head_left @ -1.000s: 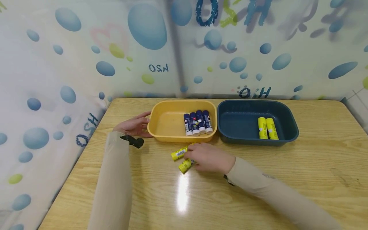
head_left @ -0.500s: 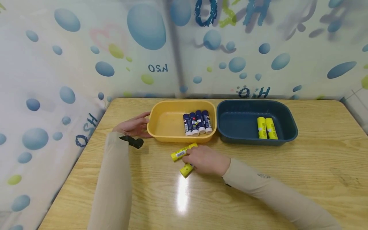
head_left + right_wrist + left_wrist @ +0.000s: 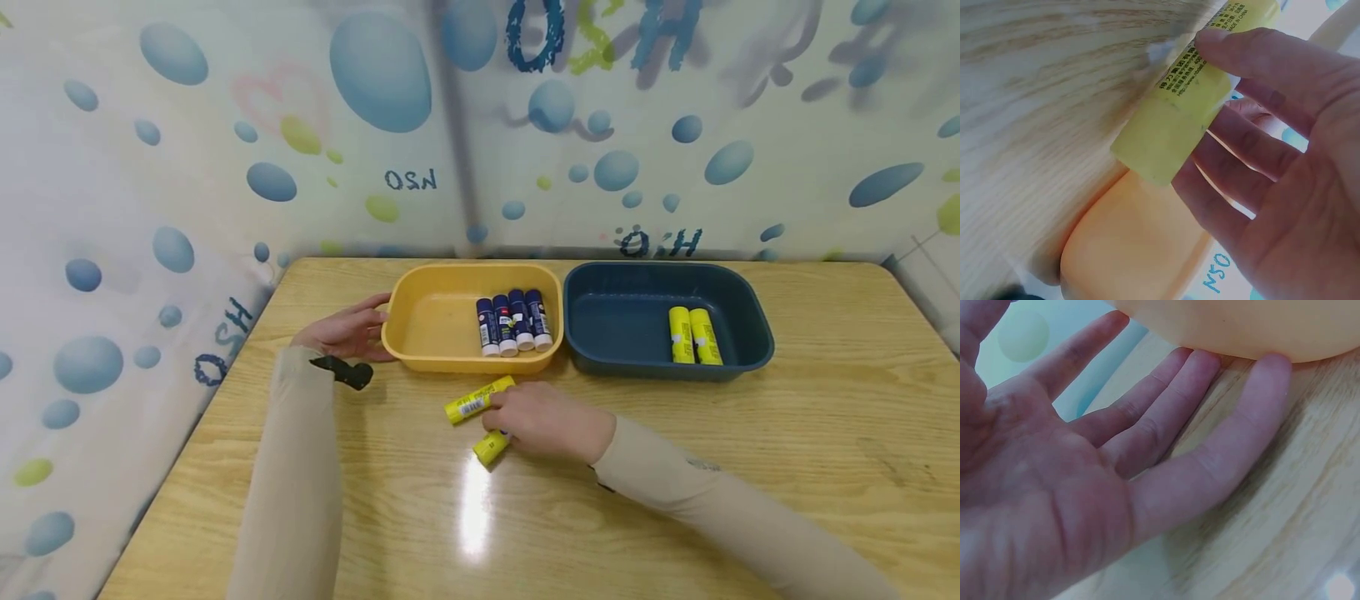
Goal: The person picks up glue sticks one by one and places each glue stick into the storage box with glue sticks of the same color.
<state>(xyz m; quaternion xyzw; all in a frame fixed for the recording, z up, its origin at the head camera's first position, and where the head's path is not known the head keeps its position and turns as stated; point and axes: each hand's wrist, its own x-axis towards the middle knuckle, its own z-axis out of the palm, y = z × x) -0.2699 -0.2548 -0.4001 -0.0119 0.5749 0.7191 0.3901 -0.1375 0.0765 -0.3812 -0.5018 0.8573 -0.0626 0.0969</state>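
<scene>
My left hand [image 3: 348,332] rests at the left end of the yellow bin [image 3: 427,365], its loosely bent fingertips against the outer wall [image 3: 1241,331]. In front of the bin, my right hand [image 3: 551,423] pinches a yellow glue stick [image 3: 491,448]. The right wrist view shows the thumb pressed along the printed side of this glue stick [image 3: 1175,103], with the fingers behind it. Its far part is hidden under the hand in the head view. A second yellow glue stick [image 3: 478,402] lies slanted on the table, close to the right fingertips.
Several dark blue glue sticks [image 3: 513,323] with white ends lie side by side in the yellow bin. A dark blue bin [image 3: 615,358] adjoins it, holding two yellow glue sticks [image 3: 693,336]. A patterned curtain [image 3: 510,125] hangs behind the wooden table [image 3: 675,467].
The right hand has shifted slightly toward the table's near side, and the nearer yellow glue stick has moved with it, away from the other one. The left hand stays at the bin.
</scene>
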